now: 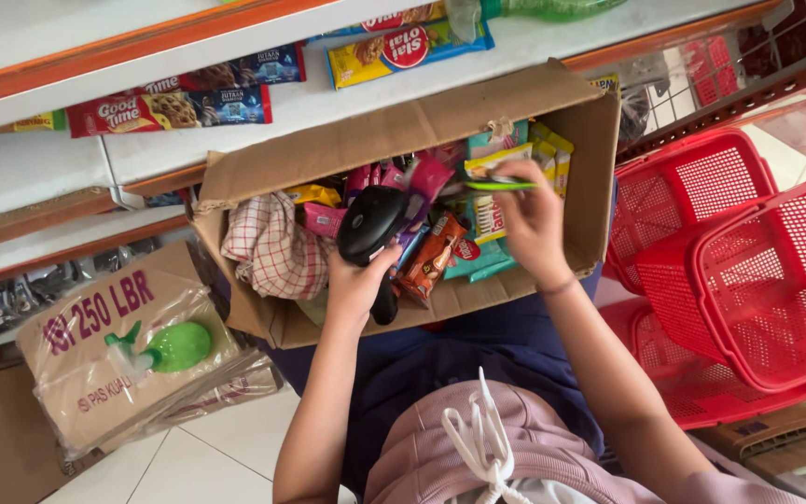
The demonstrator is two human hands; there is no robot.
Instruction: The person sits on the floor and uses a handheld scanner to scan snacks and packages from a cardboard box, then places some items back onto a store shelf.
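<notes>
Now the left hand [358, 280] is wrapped around a black handheld scanner [372, 229], holding it over the near-left part of the open cardboard box [403, 131]. The right hand [532, 219] pinches a thin green packet [498, 185] between its fingertips, above the snack packs [433, 254]. A checked cloth [272, 247] lies at the box's left end; red baskets [748, 252] stand to the right.

snacks [436, 252] in box [515, 103] — shelf [310, 103] behind | baskets [748, 271] right
</notes>
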